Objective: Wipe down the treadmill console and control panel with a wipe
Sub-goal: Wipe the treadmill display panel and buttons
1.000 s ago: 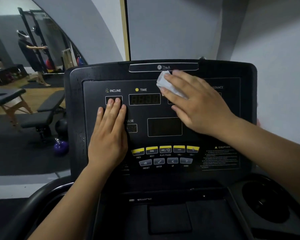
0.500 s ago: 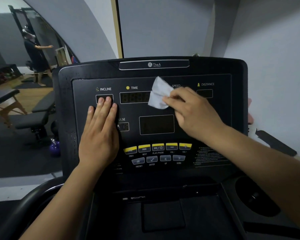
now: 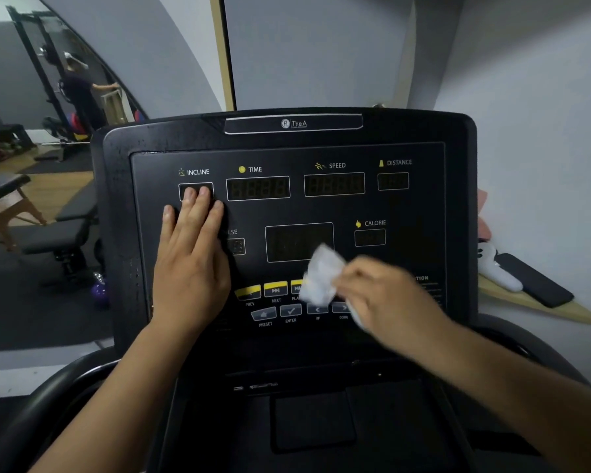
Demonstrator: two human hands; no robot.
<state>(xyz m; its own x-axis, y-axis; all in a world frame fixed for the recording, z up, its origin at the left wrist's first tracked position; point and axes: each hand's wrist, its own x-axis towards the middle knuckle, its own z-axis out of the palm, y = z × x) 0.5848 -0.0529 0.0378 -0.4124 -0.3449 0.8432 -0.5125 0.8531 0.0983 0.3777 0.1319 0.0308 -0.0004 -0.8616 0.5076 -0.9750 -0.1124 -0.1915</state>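
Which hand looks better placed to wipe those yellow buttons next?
The right hand: it holds the wipe right over the yellow buttons. The left hand lies flat beside the INCLINE display, empty.

You're in a small gym, pretty clearly. You're standing at a treadmill console (image 3: 287,206) with INCLINE, TIME, SPEED and CALORIE readouts. Off to your left there's a black weight bench (image 3: 62,233), a purple kettlebell (image 3: 99,291) on dark floor matting (image 3: 31,312), and a power rack (image 3: 45,73) further back.
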